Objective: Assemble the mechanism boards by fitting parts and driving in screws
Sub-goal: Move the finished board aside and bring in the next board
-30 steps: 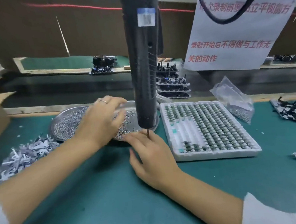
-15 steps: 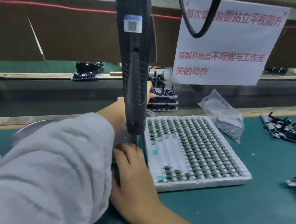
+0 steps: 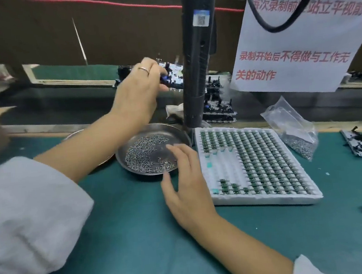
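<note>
The left hand (image 3: 137,92) has reached to the far belt and pinches a board (image 3: 171,77). The right hand (image 3: 185,180), fingers spread and empty, rests at the screw dish (image 3: 182,134). Fetching step, I'd say; next, bring the board near onto the tabletop (image 3: 130,241).

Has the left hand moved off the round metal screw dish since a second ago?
Yes. The left hand has left the round metal screw dish and reached up and back, now gripping a black mechanism board.
</note>
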